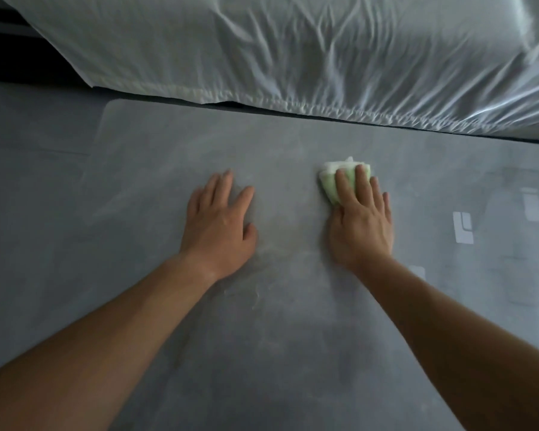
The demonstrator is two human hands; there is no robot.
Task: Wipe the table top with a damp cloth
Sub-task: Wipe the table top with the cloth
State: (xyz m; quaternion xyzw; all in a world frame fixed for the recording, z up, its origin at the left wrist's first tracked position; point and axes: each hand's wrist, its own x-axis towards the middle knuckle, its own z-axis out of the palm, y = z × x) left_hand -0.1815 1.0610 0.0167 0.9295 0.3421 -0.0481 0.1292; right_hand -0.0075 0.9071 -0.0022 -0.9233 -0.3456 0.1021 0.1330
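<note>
A grey table top (156, 157) fills most of the head view, with pale smeared streaks across it. My right hand (360, 222) lies flat on a small folded cloth (330, 180), pale green and white, pressing it against the table right of centre. Only the cloth's far and left parts show past my fingers. My left hand (220, 225) rests palm down on the bare table to the left of it, fingers spread, holding nothing. Both forearms reach in from the bottom of the view.
A bed with a crumpled white sheet (293, 57) runs along the table's far edge. The table's rounded far-left corner (114, 104) meets a grey floor on the left. Pale window reflections (462, 227) show on the table at the right.
</note>
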